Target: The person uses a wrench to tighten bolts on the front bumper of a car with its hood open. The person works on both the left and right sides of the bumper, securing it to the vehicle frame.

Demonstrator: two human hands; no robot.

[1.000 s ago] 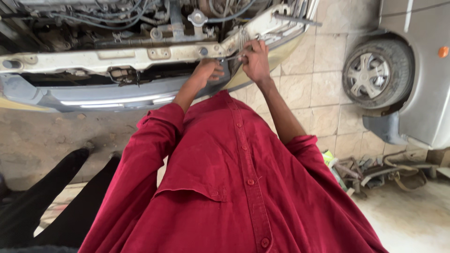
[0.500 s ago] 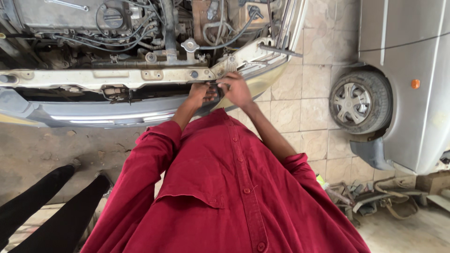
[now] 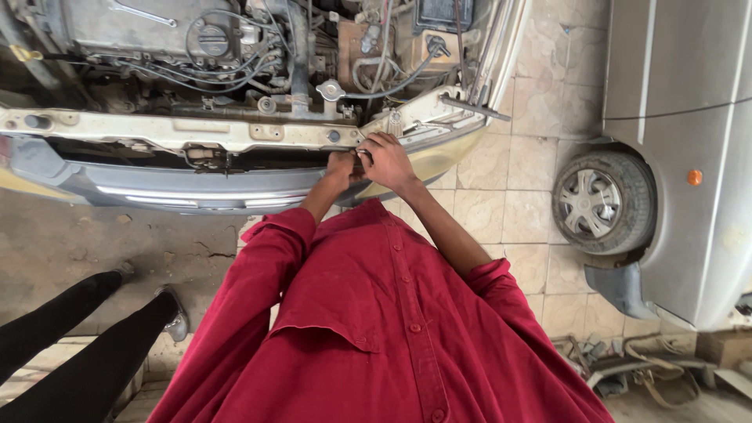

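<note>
Both my arms reach from red shirt sleeves to the pale front crossmember (image 3: 196,131) of a car with its bonnet open. My left hand (image 3: 340,169) is curled into a fist against the panel's front edge. Touching it from the right, my right hand (image 3: 389,160) has its fingers bent around a small dark part (image 3: 364,155) on the panel, close to the headlight corner (image 3: 439,117). What the left hand's fingers hold is hidden. Behind the panel lies the engine bay with a round radiator cap (image 3: 330,89) and several hoses and wires.
A grey bumper (image 3: 188,192) runs below the panel. A second grey car stands at the right, with its wheel (image 3: 601,204) on the tiled floor. Another person's black-clad legs and shoe (image 3: 175,316) are at lower left. Straps and scrap (image 3: 627,368) lie at lower right.
My hands, a little apart a second ago, have come together at one spot on the panel. The view has shifted, and more of the engine bay shows.
</note>
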